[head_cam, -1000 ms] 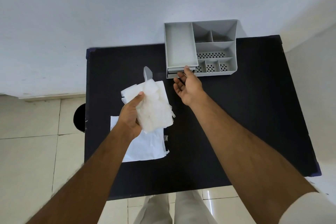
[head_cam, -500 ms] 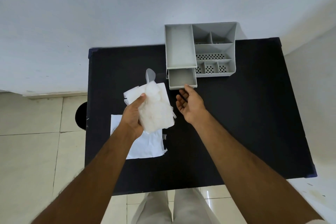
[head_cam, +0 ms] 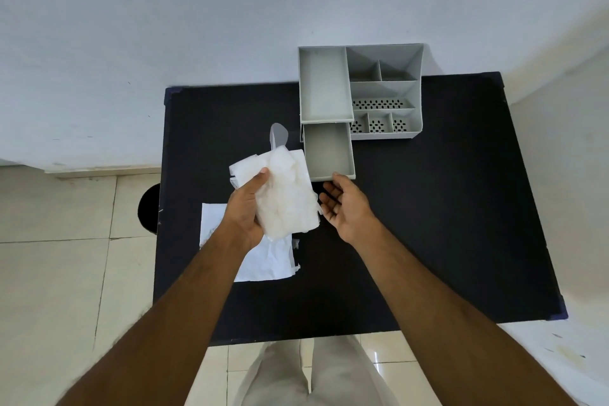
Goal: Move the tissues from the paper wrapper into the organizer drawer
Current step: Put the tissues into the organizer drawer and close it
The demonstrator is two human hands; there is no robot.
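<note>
My left hand (head_cam: 245, 208) grips a stack of white tissues (head_cam: 286, 194) above the black table (head_cam: 428, 224), thumb on top. The flattened white paper wrapper (head_cam: 263, 262) lies on the table beneath that hand. A grey organizer (head_cam: 362, 92) stands at the table's far edge. Its drawer (head_cam: 328, 150) is pulled out toward me and looks empty. My right hand (head_cam: 344, 204) is palm up with fingers apart, just in front of the drawer's front edge and right of the tissues, holding nothing.
A thin translucent plastic strip (head_cam: 278, 135) sticks up behind the tissues, left of the drawer. The organizer's other compartments (head_cam: 382, 102) hold nothing visible. A white wall runs behind the table, and tiled floor (head_cam: 66, 257) lies to its left.
The drawer has slid out from the organizer, pulled by my right hand, which has drawn back toward me. My left hand keeps the tissues in about the same place.
</note>
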